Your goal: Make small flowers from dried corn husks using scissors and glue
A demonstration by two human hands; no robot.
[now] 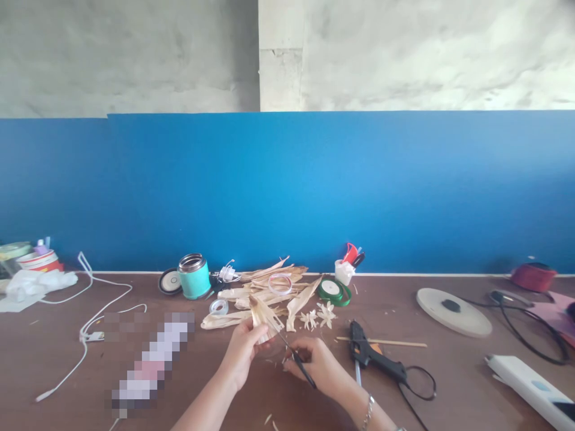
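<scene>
My left hand (245,347) pinches a pale dried corn husk (266,317), its pointed tip up. In my right hand (314,362) is a pair of black-handled scissors (303,369), with the blades pointing at the husk's lower right edge. Whether the blades touch the husk I cannot tell. Behind both hands lies a pile of dried corn husks (238,293). Two cut husk flowers (326,314) rest to the right of the pile. Small husk scraps (268,419) are scattered on the brown table near my wrists.
A black glue gun (377,358) lies at right beside a wooden stick (404,343). Green ribbon (331,291), clear tape (218,307), a turquoise jar (194,280) and a white cup (344,272) stand around the husks. A white cable (85,326) runs at left; a blue partition (287,191) closes the back.
</scene>
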